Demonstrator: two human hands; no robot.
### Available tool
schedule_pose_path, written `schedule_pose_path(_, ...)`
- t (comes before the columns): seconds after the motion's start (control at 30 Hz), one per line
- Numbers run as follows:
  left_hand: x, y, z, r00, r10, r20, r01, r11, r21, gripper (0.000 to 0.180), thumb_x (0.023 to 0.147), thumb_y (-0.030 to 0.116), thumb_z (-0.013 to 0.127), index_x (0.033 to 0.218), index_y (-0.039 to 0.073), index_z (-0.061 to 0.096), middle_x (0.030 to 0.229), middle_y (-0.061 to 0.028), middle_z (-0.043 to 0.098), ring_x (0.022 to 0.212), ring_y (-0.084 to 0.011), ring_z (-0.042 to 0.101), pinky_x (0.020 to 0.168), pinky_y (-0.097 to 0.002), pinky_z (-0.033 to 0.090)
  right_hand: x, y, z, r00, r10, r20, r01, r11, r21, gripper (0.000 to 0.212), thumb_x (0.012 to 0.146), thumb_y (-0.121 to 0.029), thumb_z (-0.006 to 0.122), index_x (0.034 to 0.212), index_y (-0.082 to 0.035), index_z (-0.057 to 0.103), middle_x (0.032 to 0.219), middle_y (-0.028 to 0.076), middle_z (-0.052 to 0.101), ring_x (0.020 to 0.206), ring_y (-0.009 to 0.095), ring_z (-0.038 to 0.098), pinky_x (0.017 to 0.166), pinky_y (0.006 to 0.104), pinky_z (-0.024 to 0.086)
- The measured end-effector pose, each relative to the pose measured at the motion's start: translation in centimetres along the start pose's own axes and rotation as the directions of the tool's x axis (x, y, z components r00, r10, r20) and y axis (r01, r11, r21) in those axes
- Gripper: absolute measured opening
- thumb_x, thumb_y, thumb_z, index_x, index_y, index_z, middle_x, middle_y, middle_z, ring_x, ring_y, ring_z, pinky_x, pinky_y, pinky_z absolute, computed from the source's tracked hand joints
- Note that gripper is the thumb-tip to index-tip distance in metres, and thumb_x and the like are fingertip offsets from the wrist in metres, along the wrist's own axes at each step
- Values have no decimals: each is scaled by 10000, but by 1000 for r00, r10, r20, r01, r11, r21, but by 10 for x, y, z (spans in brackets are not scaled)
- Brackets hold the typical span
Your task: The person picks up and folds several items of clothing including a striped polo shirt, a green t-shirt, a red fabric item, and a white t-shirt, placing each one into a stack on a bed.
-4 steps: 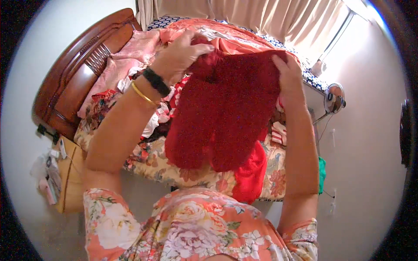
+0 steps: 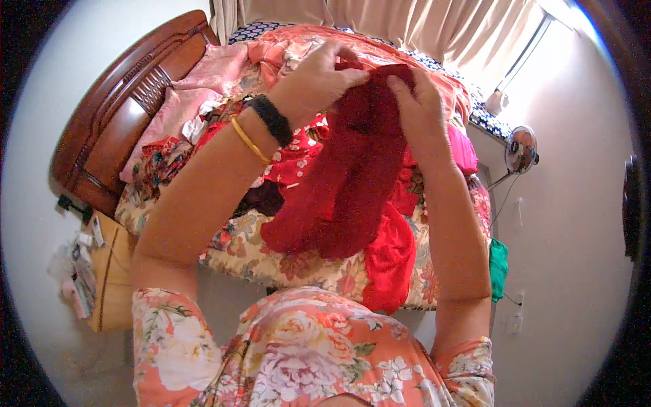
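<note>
A pair of dark red pants hangs by its waist in front of me, the two legs drooping close together over the bed. At the upper left of the cloth, my left hand pinches the waistband; a black band and a yellow bangle circle that wrist. Closed on the upper right corner is my right hand, fairly near the left one. Behind the pants, a red garment with white spots lies in the clothes pile. Bright red cloth drapes over the near mattress edge.
The bed has a floral mattress cover and a dark wooden headboard at left. A wooden cabinet with plastic bags stands at the near left. At right are a fan and green cloth.
My hands have come closer together, the right moving left and the left moving right. The pants, spread wide before, are now narrower and bunched.
</note>
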State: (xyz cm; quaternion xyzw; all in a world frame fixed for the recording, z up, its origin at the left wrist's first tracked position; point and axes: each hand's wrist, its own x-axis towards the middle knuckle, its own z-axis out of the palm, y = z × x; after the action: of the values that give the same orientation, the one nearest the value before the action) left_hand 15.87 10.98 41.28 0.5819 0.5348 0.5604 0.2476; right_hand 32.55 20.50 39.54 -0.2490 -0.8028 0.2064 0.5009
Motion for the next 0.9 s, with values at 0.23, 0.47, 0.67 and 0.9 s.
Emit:
schedule_pose_path(0.23, 3, -9, -12, 731, 617, 290, -654, 514, 556, 377, 934, 247, 557, 1235, 32, 489, 1163, -79, 553, 1070, -182, 589, 846, -303, 530, -14, -24, 9, 984, -96, 147, 73, 985, 155, 274, 849, -181, 595, 1060, -31, 505, 934, 235, 627, 905, 413, 610, 780, 458, 478)
schedule_pose_path(0.47, 14, 44, -5, 612, 759, 222, -734, 440, 517, 403, 885, 92, 556, 1281, 60, 490, 828, -105, 668, 632, -202, 604, 625, -306, 516, 4, -36, -25, 987, -65, 145, 1, 916, 401, 286, 782, -25, 547, 1065, 3, 576, 886, 66, 638, 822, 155, 582, 764, 303, 489)
schedule_pose_path(0.67, 9, 90, 12, 795, 530, 295, -601, 752, 269, 306, 925, 233, 591, 1102, -9, 531, 915, -131, 627, 799, -177, 621, 658, -279, 530, 20, -61, -57, 987, 25, 156, -117, 782, 612, 300, 867, -58, 576, 1156, -3, 517, 1011, 88, 620, 903, 162, 602, 794, 276, 500)
schedule_pose_path(0.9, 34, 149, 8, 657, 601, 456, -706, 278, 651, 231, 915, 211, 584, 986, -2, 636, 780, -131, 659, 630, -196, 634, 632, -313, 556, 30, -62, -83, 999, 38, 33, -50, 818, 573, 383, 911, -129, 574, 1246, -16, 428, 1051, 148, 597, 904, 177, 586, 806, 292, 492)
